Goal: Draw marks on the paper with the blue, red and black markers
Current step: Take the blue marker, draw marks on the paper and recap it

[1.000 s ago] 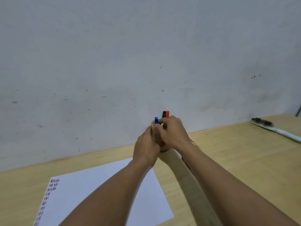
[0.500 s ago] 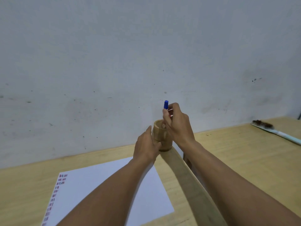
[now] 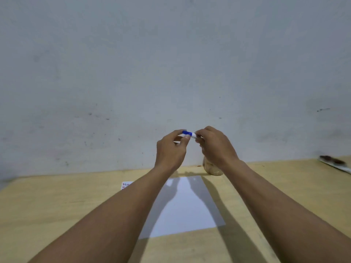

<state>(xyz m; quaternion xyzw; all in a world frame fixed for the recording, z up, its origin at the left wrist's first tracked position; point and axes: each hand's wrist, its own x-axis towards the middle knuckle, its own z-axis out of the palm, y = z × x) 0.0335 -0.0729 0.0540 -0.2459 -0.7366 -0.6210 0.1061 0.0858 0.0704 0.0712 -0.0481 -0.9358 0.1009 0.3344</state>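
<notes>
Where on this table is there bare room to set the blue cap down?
Bare wood lies left of the paper, and right of it toward the brush. It is crowded at the wooden holder, under the right hand.

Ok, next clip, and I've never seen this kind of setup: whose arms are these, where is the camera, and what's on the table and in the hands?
There is no machine here. A person wears one wide-angle camera on the head, looking forward and down, so the two bare arms reaching away from you are their own.

The left hand and right hand are raised above a wooden table that stands against a plain wall. Between them they hold a blue marker sideways: the left fingers pinch the blue cap end, the right hand grips the white barrel. The cap looks to be on.

On the table lies a white sheet of paper with small coloured marks at its far left corner. Behind the right wrist stands a wooden cup, mostly hidden. A brush lies at the far right.
</notes>
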